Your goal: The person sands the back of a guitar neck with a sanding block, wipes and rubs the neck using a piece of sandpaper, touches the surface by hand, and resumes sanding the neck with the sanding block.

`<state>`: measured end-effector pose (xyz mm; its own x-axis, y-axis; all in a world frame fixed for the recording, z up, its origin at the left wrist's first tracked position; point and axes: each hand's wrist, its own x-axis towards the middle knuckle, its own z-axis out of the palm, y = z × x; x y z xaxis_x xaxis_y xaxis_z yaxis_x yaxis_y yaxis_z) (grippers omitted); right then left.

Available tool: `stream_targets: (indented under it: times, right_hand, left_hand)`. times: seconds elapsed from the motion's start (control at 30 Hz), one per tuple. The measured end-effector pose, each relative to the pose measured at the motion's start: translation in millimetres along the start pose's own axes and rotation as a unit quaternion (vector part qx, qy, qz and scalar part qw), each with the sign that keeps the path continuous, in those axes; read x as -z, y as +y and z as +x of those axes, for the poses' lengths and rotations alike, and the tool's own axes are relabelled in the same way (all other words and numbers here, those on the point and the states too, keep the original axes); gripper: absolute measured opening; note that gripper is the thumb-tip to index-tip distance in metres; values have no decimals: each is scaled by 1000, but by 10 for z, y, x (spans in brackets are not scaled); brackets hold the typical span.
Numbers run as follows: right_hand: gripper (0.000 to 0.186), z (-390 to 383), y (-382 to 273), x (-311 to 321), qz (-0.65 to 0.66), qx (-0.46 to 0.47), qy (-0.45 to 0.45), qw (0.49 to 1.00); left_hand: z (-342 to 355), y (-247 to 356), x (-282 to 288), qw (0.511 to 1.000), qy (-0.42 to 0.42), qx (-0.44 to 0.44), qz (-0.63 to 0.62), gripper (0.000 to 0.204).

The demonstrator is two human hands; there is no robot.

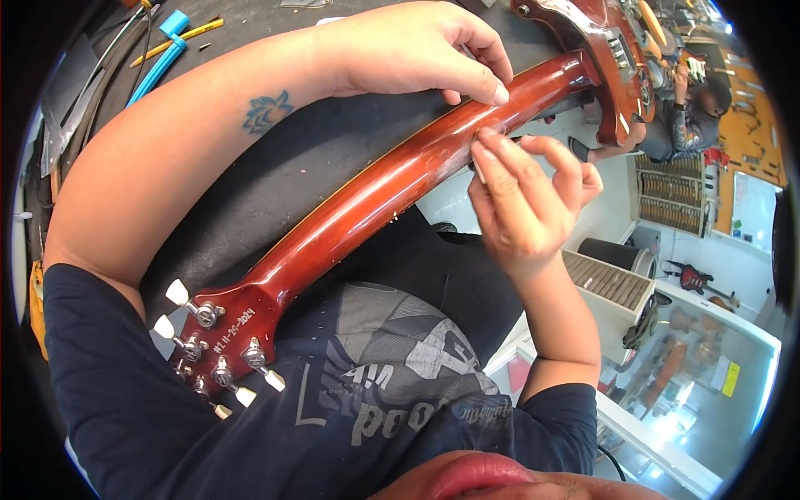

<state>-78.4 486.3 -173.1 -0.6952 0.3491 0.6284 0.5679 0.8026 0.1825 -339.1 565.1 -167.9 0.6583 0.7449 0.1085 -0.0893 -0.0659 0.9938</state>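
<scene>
A glossy reddish-brown electric guitar [358,208] lies face down on a slant, its headstock [242,321] toward my body at the lower left. Several metal tuners with pale buttons stick out of the headstock. At the far right is the guitar's body [612,71]. My left hand [433,54] reaches across from the left, curled over the neck's edge near the body, thumb tip on the wood. Nearer to me, my right hand [525,183] presses bunched fingertips on the back of the neck. They pinch something small and thin, mostly hidden. Beside them the finish looks dull and whitish.
The dark work surface [317,158] lies under the neck. A yellow pencil [179,42] and a blue tool [162,62] lie at the upper left, beside dark cables. Another person [692,117] sits at the far right. A glass display case [692,367] stands at the lower right.
</scene>
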Motion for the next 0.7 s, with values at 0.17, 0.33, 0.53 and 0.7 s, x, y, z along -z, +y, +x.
stream_targets:
  times: [0.17,0.33,0.53,0.7]
  right_hand:
    - [33,34,46,9,1,-1,-7,1000]
    - [33,15,-19,80,25,4,-29,999]
    - [34,-9,-85,47,20,21,-12,1000]
    - [34,-46,-20,24,4,1,-12,1000]
  left_hand:
    - [10,-56,-18,1000,5,-7,-7,42]
    - [30,-61,-29,1000,11,-1,13,43]
    - [15,-45,-24,999,19,15,24,42]
    - [42,-88,-3,1000,-1,5,-21,45]
